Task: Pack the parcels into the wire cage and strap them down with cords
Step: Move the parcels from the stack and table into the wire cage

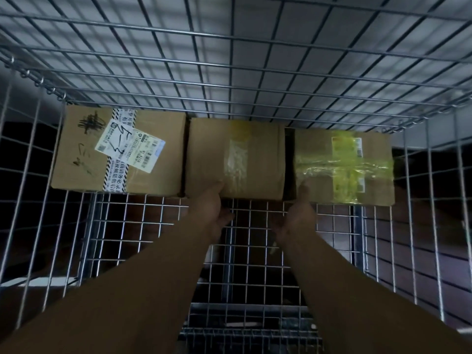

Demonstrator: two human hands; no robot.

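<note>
Shot from a single wide-angle camera worn on the head, aimed forward and steeply down into the silver wire-mesh cage (pixel 231 72). Close in: bare forearms rising from the bottom edge, left grip (pixel 214 213) and right grip (pixel 297 215) ending at mid-frame on the near edge of the plain brown cardboard parcel with clear tape (pixel 237 159). Far mesh wall across the top, side walls at both edges, mesh floor below, wires bowed by the lens

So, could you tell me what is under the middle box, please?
The wire floor runs under the middle box. The left hand curls its fingers beneath the front edge, thumb on top. The right hand has its fingers hidden, and the floor directly below the box is covered.
</note>
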